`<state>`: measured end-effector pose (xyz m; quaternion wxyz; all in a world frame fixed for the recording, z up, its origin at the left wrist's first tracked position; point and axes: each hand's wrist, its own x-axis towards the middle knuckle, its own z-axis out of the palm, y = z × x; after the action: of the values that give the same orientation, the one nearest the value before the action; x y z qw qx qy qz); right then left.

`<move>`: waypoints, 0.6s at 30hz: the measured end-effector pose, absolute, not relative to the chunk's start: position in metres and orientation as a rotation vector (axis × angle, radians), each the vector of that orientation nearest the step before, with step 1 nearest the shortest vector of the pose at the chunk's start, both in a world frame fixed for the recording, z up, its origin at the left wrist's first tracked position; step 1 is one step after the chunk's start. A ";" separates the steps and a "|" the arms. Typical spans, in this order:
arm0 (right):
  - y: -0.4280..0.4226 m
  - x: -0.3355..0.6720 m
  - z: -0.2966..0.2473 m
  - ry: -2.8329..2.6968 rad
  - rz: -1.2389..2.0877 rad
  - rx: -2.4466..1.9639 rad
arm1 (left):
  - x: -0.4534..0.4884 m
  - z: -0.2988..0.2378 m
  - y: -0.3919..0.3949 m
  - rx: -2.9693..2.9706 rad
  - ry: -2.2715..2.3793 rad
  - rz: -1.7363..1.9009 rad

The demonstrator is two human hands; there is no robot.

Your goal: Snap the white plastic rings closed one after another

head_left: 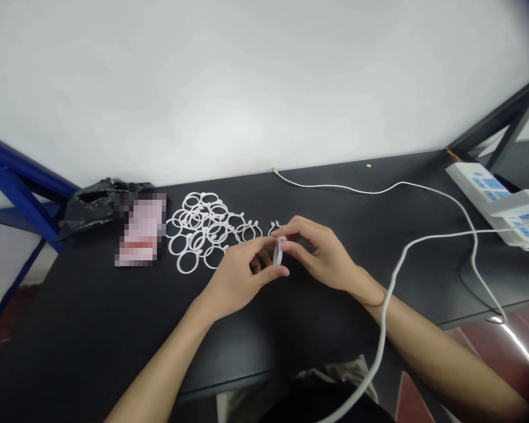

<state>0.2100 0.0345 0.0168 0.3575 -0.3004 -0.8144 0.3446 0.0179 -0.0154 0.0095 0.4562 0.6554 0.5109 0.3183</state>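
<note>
Between my two hands, above the black table, a white plastic ring (277, 254) is held nearly edge-on. My left hand (242, 271) grips its lower side, thumb below and fingers curled behind. With thumb and fingertips, my right hand (320, 251) pinches the top of the same ring. Left of and behind my hands lies a pile of white rings (203, 226), overlapping, each with a pair of small tabs. Another white ring (271, 229), partly hidden by my hands, lies just behind them.
A black plastic bag (92, 202) and a pixelated pink item (143, 229) lie at the left. One white cable (335, 187) runs along the back; another cable (390, 288) passes over my right forearm. A white power strip (489, 194) is at the right, and a wall (247, 88) behind.
</note>
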 end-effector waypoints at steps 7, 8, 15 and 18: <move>0.035 0.208 0.014 -1.972 1.030 -0.935 | 0.019 0.007 -0.015 1.544 1.305 0.871; 0.035 0.208 0.013 -1.955 1.042 -0.947 | 0.020 0.006 -0.016 1.544 1.314 0.889; 0.037 0.208 0.010 -1.923 0.957 -1.028 | 0.026 0.005 -0.019 1.664 1.311 1.054; 0.036 0.207 0.010 -1.950 0.920 -1.039 | 0.027 0.006 -0.020 1.703 1.341 1.085</move>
<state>0.2071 0.0359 0.0102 0.3655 -0.4041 -0.7583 0.3578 0.0265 -0.0198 0.0057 0.3511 0.6579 0.5179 0.4191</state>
